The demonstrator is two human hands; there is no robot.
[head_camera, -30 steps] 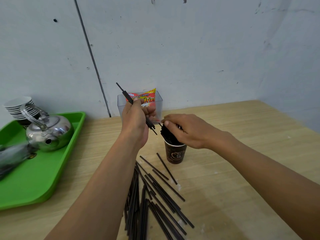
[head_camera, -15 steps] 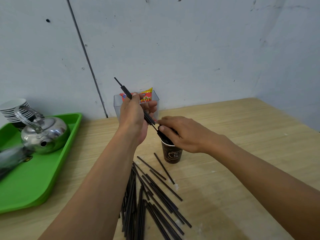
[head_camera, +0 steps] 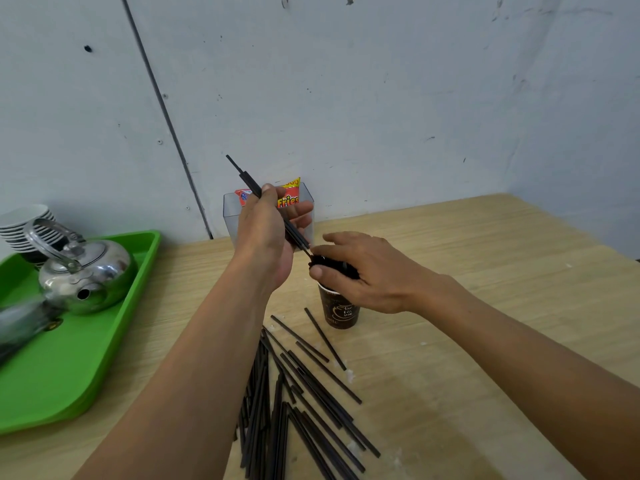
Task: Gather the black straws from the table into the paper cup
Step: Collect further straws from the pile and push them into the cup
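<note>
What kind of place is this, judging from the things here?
Probably a small café or drinks-stall corner: a metal kettle on a green tray, stacked cups behind it, a printed paper cup and many black straws.

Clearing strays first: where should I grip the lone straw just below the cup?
Pinch the straw at its middle, from above and the right: it lies flat on the table, bare wood on that side, the pile on its left.

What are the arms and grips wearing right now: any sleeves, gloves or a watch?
Nothing worn shows. The left grip and right grip have no gloves or rings. The left forearm and right forearm are bare to the frame edge: no sleeves, watch or bands.
</note>
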